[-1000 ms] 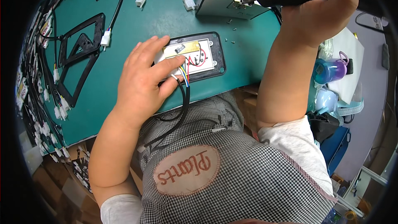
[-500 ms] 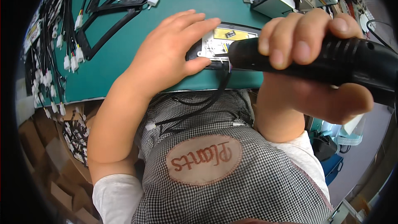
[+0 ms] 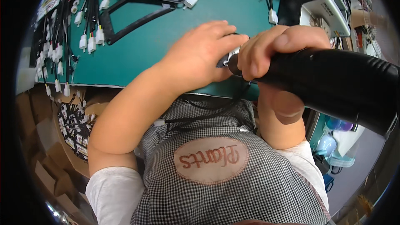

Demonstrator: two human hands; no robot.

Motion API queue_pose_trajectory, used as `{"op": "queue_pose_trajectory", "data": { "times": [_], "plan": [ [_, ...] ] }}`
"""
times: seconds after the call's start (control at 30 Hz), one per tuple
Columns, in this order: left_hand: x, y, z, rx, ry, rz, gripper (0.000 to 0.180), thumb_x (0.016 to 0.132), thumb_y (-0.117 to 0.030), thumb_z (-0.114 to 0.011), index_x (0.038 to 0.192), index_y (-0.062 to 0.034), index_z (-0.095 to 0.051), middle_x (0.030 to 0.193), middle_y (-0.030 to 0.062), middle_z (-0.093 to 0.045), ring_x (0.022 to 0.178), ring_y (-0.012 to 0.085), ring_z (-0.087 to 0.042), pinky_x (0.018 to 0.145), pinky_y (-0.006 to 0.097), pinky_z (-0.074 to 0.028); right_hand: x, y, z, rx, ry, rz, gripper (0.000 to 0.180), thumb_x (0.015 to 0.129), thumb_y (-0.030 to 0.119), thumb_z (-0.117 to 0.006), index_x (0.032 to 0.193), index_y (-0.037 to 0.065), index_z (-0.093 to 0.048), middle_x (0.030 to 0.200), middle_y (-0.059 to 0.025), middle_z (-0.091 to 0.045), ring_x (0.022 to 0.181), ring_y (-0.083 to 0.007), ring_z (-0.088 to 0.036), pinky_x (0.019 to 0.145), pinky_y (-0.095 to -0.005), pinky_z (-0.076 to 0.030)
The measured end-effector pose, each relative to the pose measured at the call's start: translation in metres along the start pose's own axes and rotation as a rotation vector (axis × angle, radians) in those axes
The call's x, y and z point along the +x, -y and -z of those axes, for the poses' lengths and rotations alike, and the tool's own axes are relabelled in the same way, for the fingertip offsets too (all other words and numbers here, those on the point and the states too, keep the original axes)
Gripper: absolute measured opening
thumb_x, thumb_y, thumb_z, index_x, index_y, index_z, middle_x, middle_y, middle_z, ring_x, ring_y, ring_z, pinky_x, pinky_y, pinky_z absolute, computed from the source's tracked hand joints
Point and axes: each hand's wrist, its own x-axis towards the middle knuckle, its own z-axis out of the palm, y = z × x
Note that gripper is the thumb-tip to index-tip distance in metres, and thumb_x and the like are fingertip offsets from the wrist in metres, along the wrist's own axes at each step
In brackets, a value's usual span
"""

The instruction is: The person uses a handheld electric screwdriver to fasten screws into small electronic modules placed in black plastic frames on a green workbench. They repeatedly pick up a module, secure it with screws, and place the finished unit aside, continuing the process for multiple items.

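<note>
- My right hand (image 3: 279,50) is wrapped tight round a thick black plastic power screwdriver (image 3: 329,83), tip at the table edge.
- My left hand (image 3: 200,54) lies flat, fingers together, over a small black part (image 3: 222,62) on the green table mat (image 3: 146,46).

Black-and-white checked apron (image 3: 250,187) with an oval tan patch (image 3: 211,159) (red stitched lettering) over short white sleeves (image 3: 112,191); bare forearms.
</note>
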Motion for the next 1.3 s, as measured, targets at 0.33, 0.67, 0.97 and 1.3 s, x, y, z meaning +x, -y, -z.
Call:
{"op": "queue_pose_trajectory", "data": {
  "times": [0.33, 0.67, 0.97, 1.3],
  "plan": [
    [-0.001, -0.003, 0.002, 0.024, -0.042, 0.005, 0.064, 0.06, -0.021, -0.081, 0.121, -0.0148, -0.06, 0.125, 0.012, -0.056, 0.117, 0.034, -0.051, 0.097, 0.043, -0.045, -0.015, -0.004, -0.013, 0.146, -0.11, 0.052, 0.061, 0.075, 0.04, -0.079, 0.108, 0.002, -0.045, 0.077, -0.0093, -0.056, 0.065, -0.0196, -0.056, 0.061, -0.0333, -0.05],
    [-0.001, -0.014, 0.005, 0.076, -0.095, -0.004, 0.06, 0.06, -0.022, -0.081, 0.116, -0.0139, -0.062, 0.12, 0.0141, -0.055, 0.114, 0.0347, -0.052, 0.093, 0.043, -0.047, -0.038, 0.0, -0.018, 0.171, -0.208, 0.181, 0.059, 0.077, 0.034, -0.08, 0.111, 0.004, -0.043, 0.082, -0.0105, -0.057, 0.071, -0.0216, -0.059, 0.067, -0.0358, -0.052],
    [0.006, -0.021, 0.074, 0.531, -0.15, -0.565, 0.037, 0.066, -0.02, -0.075, 0.1, -0.0105, -0.064, 0.118, 0.0142, -0.057, 0.11, 0.0312, -0.057, 0.088, 0.039, -0.052, -0.035, 0.069, 0.023, 0.123, -0.461, 0.452, 0.065, 0.077, 0.05, -0.075, 0.113, 0.004, -0.045, 0.074, -0.0066, -0.055, 0.057, -0.0198, -0.057, 0.055, -0.0348, -0.049],
    [0.186, -0.089, 0.232, 1.187, -0.776, -0.585, 0.031, 0.078, -0.019, -0.073, 0.108, -0.0119, -0.068, 0.129, 0.0161, -0.053, 0.119, 0.0311, -0.051, 0.106, 0.04, -0.038, -0.043, 0.1, 0.014, 0.023, -0.508, 0.487, 0.065, 0.078, 0.049, -0.074, 0.113, 0.004, -0.041, 0.075, -0.0061, -0.056, 0.057, -0.0185, -0.058, 0.055, -0.0332, -0.051]
  ]
}}
